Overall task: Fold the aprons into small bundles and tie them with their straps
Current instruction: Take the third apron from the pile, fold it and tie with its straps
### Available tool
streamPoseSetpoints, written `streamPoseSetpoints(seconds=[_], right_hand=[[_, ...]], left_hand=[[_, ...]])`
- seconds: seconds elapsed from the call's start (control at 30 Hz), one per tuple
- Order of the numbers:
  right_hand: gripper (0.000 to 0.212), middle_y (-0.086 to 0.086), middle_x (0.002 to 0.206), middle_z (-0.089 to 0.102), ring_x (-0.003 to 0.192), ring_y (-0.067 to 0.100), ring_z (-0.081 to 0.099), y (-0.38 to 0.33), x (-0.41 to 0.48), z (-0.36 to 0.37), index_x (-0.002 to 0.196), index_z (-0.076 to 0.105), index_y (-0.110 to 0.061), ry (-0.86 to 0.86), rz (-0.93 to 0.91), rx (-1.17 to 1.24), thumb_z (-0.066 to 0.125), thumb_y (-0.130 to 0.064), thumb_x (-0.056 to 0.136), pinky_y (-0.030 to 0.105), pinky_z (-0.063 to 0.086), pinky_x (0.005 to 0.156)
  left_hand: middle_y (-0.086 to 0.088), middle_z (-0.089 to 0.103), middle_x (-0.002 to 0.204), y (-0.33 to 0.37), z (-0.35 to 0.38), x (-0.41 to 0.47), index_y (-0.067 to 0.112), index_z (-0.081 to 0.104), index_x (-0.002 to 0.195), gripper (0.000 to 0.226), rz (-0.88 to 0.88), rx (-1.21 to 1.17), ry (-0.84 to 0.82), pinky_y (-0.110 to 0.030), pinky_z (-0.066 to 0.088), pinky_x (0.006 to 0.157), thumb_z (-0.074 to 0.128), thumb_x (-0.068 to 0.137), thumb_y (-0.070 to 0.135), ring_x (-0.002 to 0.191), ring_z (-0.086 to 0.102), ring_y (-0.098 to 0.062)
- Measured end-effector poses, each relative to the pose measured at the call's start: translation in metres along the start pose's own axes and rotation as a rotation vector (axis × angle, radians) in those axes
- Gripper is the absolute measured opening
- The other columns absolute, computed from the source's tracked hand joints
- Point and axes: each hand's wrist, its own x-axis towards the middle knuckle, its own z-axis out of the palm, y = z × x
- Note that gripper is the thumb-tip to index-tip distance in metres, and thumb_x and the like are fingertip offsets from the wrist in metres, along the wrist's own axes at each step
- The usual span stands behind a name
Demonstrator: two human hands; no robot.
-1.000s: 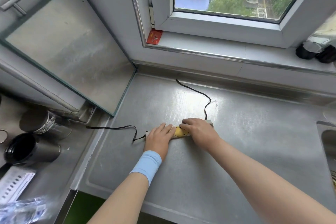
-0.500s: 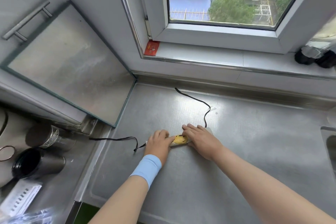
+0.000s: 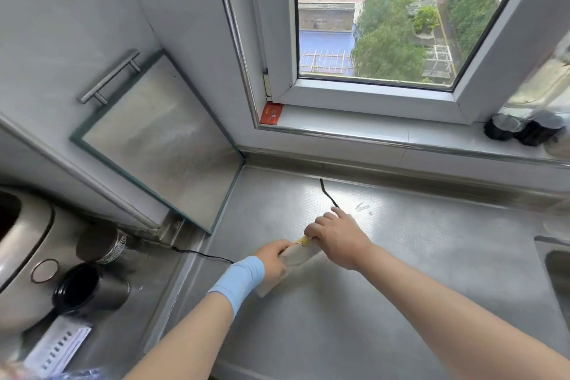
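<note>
On the steel counter [image 3: 401, 302], your left hand [image 3: 273, 259], wearing a blue wristband [image 3: 239, 279], is gripping one end of the folded apron bundle [image 3: 297, 257]. Your right hand [image 3: 336, 236] is curling its fingers onto the other end, beside a black strap [image 3: 328, 194].

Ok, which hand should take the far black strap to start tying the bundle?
Right, probably. The right hand sits at the far end of the bundle, its fingers beside the far strap; the left hand grips the near part, steadying it.
</note>
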Motion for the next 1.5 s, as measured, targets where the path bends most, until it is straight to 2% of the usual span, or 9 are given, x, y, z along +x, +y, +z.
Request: streamPoseSetpoints(seconds=[0.13, 0.27, 0.57, 0.73, 0.93, 1.1, 1.27, 1.37, 1.5], right_hand=[[0.052, 0.009, 0.131, 0.055, 0.122, 0.032, 0.048, -0.014, -0.001, -0.024, 0.128, 0.057, -0.017, 0.272, -0.103, -0.13, 0.042, -0.005, 0.081, 0.046, 0.03, 0.111], [0.064, 0.012, 0.153, 0.041, 0.144, 0.033, 0.033, -0.032, -0.001, -0.035, 0.144, 0.045, -0.007, 0.247, -0.049, -0.267, 0.03, -0.012, 0.082, 0.05, 0.018, 0.117], [0.039, 0.007, 0.121, 0.067, 0.119, 0.03, 0.061, -0.06, 0.025, -0.069, 0.116, 0.065, -0.011, 0.524, 0.056, -0.145, 0.036, -0.01, 0.089, 0.047, 0.032, 0.112], [0.031, 0.012, 0.132, 0.057, 0.116, 0.027, 0.053, -0.064, 0.041, -0.096, 0.119, 0.066, -0.01, 0.59, 0.073, 0.114, 0.06, -0.004, 0.089, 0.036, 0.041, 0.105], [0.019, -0.01, 0.094, 0.076, 0.086, 0.015, 0.069, -0.079, 0.056, -0.134, 0.103, 0.074, -0.03, 0.419, 0.3, 0.31, 0.066, -0.026, 0.086, 0.029, 0.051, 0.077], [0.011, -0.004, 0.071, 0.07, 0.067, 0.014, 0.06, -0.083, 0.073, -0.16, 0.077, 0.076, -0.018, 0.145, 0.514, 0.719, 0.066, -0.019, 0.082, 0.029, 0.05, 0.064], [0.017, 0.004, 0.071, 0.066, 0.065, 0.02, 0.059, -0.094, 0.084, -0.168, 0.08, 0.075, -0.008, 0.21, 0.613, 1.135, 0.06, -0.003, 0.084, 0.034, 0.051, 0.061], [0.023, -0.008, 0.085, 0.073, 0.08, 0.014, 0.066, -0.088, 0.088, -0.179, 0.093, 0.075, -0.03, 0.356, 0.623, 0.846, 0.062, -0.016, 0.082, 0.031, 0.053, 0.069], [0.038, -0.009, 0.103, 0.073, 0.093, 0.017, 0.066, -0.086, 0.084, -0.189, 0.118, 0.066, -0.04, 0.431, 0.476, 0.395, 0.064, -0.025, 0.083, 0.031, 0.05, 0.076]], left_hand=[[-0.004, 0.066, 0.101, 0.002, -0.028, -0.018, 0.022, 0.057, 0.119, 0.042, 0.003, -0.41, -0.12, -0.039, 0.053, 0.09, 0.057, 0.08, 0.008, 0.091, 0.064, -0.022], [-0.014, 0.065, 0.086, 0.004, -0.054, -0.038, 0.002, 0.049, 0.126, 0.038, 0.092, -0.782, -0.258, -0.034, 0.052, 0.077, 0.051, 0.089, -0.005, 0.079, 0.065, -0.021], [-0.005, 0.059, 0.095, 0.008, -0.087, -0.075, 0.007, 0.051, 0.125, 0.039, 0.307, -0.925, -0.423, -0.026, 0.053, 0.065, 0.059, 0.086, 0.008, 0.082, 0.062, -0.014], [-0.015, 0.057, 0.119, -0.003, -0.098, -0.08, 0.01, 0.049, 0.136, 0.06, 0.398, -0.977, -0.402, -0.044, 0.046, 0.1, 0.065, 0.079, -0.002, 0.109, 0.055, -0.028], [-0.021, 0.061, 0.124, -0.004, -0.118, -0.077, 0.004, 0.047, 0.136, 0.063, 0.449, -1.064, -0.294, -0.042, 0.05, 0.098, 0.068, 0.077, -0.006, 0.109, 0.061, -0.03], [-0.021, 0.056, 0.131, 0.0, -0.139, -0.076, 0.008, 0.036, 0.139, 0.078, 0.424, -1.172, -0.126, -0.038, 0.055, 0.087, 0.072, 0.07, -0.004, 0.11, 0.063, -0.032], [-0.013, 0.061, 0.122, 0.015, -0.155, -0.072, 0.007, 0.046, 0.134, 0.06, 0.501, -0.996, -0.216, -0.039, 0.049, 0.096, 0.071, 0.081, 0.013, 0.109, 0.061, -0.025], [-0.01, 0.064, 0.105, 0.017, -0.161, -0.073, 0.006, 0.059, 0.114, 0.052, 0.36, -0.834, -0.134, -0.038, 0.051, 0.09, 0.075, 0.078, 0.04, 0.093, 0.063, -0.021], [-0.008, 0.057, 0.085, 0.026, -0.168, -0.078, 0.003, 0.058, 0.104, 0.033, 0.44, -0.861, -0.194, -0.028, 0.051, 0.066, 0.061, 0.089, 0.033, 0.07, 0.057, -0.016]])
